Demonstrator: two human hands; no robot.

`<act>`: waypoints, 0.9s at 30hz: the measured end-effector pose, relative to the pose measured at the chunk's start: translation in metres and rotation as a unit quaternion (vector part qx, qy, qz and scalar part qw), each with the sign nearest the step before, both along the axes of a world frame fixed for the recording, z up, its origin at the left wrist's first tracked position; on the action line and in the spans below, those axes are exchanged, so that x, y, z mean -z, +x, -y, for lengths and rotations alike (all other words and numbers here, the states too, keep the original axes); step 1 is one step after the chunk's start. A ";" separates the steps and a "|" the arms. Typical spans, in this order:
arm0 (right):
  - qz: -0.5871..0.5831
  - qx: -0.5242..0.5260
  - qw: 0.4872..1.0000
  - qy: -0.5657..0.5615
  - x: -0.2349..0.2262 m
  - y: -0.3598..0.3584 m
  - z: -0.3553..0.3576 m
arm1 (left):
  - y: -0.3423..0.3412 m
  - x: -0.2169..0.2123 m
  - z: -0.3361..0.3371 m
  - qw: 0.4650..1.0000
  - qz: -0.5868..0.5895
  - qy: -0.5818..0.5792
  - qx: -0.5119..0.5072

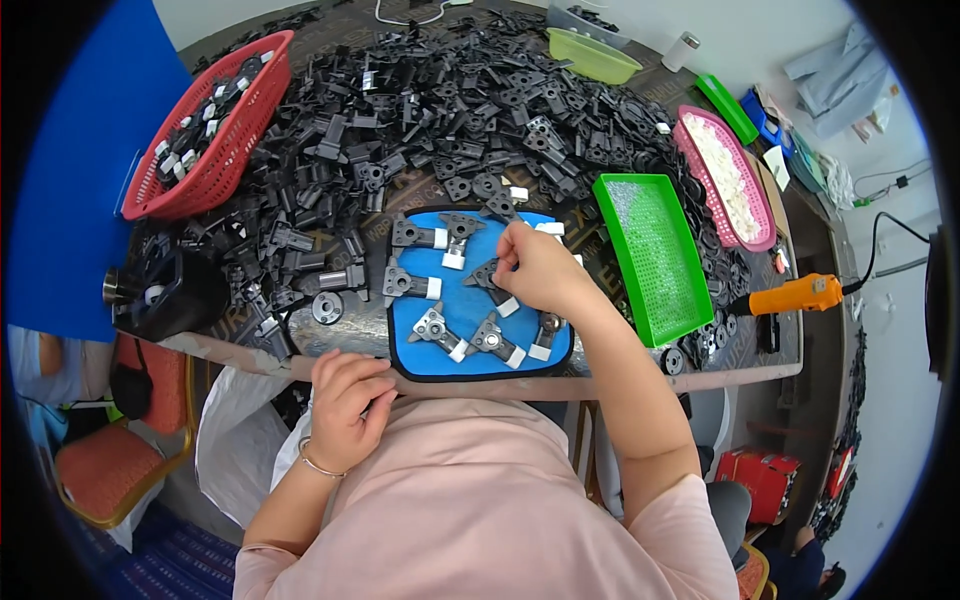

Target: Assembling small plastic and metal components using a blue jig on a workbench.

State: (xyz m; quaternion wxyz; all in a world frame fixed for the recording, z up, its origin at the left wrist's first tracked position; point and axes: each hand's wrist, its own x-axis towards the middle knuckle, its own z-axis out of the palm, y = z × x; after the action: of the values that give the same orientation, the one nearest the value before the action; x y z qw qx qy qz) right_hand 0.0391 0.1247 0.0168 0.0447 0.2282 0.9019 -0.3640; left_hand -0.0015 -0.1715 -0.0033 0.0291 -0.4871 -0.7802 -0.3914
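Observation:
On the blue mat (465,305) with a black rim lie several black plastic fittings with white end pieces, such as one fitting (410,284) at the left and another (496,340) at the front. My right hand (545,268) is over the mat, its thumb and fingers pinched together beside a black-and-white fitting (488,282). Whatever is between the fingertips is too small or hidden to name. My left hand (350,405) is at the table's front edge, left of the mat, fingers loosely spread and holding nothing.
A large heap of black plastic parts (440,110) covers the back. Around it are a red basket (240,140), a green tray (690,290) of small pieces, a pink basket (757,190) of white pieces and a yellow-green bowl (595,60). An orange electric screwdriver (795,295) lies right.

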 end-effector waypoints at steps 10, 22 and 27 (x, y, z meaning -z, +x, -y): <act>0.025 0.016 0.999 0.024 -0.006 -0.007 0.004 | -0.003 -0.002 -0.001 1.000 -0.002 0.000 -0.004; -0.053 0.067 0.991 0.103 -0.046 0.052 -0.039 | 0.000 0.000 -0.003 1.000 0.009 0.004 0.002; 0.074 0.013 0.976 0.204 -0.024 0.108 -0.051 | -0.004 0.001 -0.016 1.000 0.004 0.007 0.024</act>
State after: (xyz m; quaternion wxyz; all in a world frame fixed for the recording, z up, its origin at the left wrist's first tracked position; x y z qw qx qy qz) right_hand 0.1466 0.1756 0.0404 0.0595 0.2703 0.9484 -0.1547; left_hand -0.0054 -0.1551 -0.0040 0.0197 -0.5038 -0.7656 -0.3995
